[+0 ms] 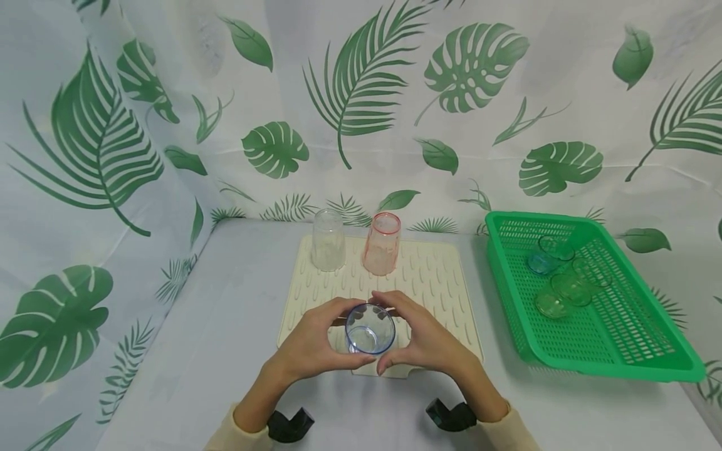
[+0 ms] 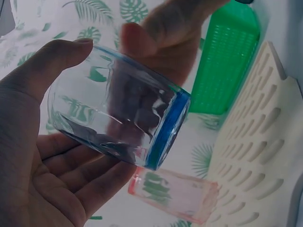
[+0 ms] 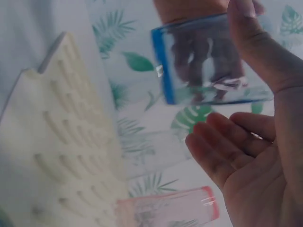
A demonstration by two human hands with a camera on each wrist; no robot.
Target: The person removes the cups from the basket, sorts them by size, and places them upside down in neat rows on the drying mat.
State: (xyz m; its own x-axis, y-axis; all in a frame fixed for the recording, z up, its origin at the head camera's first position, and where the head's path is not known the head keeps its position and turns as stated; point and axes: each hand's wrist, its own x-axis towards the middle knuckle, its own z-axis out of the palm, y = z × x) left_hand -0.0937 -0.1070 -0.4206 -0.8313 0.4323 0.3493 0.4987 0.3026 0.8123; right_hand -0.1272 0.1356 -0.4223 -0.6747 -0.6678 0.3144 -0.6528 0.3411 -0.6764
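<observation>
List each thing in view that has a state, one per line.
Blue glass: upright, held off the mat
Left hand: gripping the glass
Right hand: open around it
Pink glass: standing, apparently mouth down
Clear glass: standing, apparently mouth down
Mat: flat
Green basket: partly filled
Tinted glasses: inside basket; tilt unclear

On a mat [image 1: 434,275] left of a basket [image 1: 612,332], tumblers [image 1: 328,245] stand behind the held glass [image 1: 370,330].

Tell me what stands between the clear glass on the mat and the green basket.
The pink glass stands between them on the cream mat, seen in the head view.
</observation>
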